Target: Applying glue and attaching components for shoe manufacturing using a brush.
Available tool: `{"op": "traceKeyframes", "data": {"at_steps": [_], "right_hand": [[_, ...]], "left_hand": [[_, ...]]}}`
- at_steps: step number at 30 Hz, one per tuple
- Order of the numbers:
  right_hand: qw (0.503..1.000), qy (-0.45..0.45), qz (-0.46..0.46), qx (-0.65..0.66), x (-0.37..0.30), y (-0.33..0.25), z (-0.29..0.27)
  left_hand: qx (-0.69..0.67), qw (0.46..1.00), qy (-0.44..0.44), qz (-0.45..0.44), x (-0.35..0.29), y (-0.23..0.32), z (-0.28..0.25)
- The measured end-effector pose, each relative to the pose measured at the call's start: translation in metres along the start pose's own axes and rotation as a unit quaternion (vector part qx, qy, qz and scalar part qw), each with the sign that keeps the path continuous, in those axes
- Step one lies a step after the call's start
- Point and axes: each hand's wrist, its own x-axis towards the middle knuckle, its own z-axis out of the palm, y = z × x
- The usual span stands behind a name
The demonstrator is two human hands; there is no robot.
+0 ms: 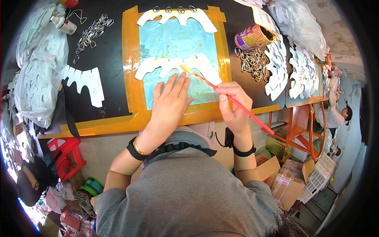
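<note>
My left hand [169,104] lies flat, fingers spread, on a light blue mat [173,43] and pins the lower edge of a white scalloped paper cutout [158,66]. My right hand [233,106] grips a thin red-handled brush [221,91], whose yellowish tip touches the cutout just above my left fingertips. A second white cutout [177,16], fitted with several metal rings along its top, lies at the far end of the mat.
Orange tape [132,71] frames the mat on the black table. Loose metal rings [91,33] lie at left, more rings [253,61] at right beside a small tin [253,36]. Stacked white cutouts [288,67], plastic bags [33,83], a glue bottle [65,24], boxes below right.
</note>
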Motion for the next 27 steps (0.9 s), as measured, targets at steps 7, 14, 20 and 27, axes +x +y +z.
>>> {"op": "traceKeyframes", "data": {"at_steps": [7, 14, 20, 27], "right_hand": [[1.000, 0.001, 0.001, 0.000, -0.0008, 0.0008, -0.0049], [0.999, -0.003, 0.030, 0.040, 0.0005, 0.0043, 0.0002], [0.992, 0.050, 0.060, 0.100, -0.0014, 0.0017, -0.0042], [0.997, 0.026, 0.046, 0.057, -0.0029, 0.0013, -0.0071]], "left_hand": [[0.003, 1.000, -0.001, 0.001, -0.0003, -0.0001, -0.0002], [0.006, 1.000, 0.000, 0.002, -0.0006, 0.0008, 0.0004], [0.013, 1.000, -0.005, 0.003, -0.0010, 0.0012, 0.0005], [0.005, 1.000, -0.005, 0.003, -0.0018, 0.0001, 0.0005]]}}
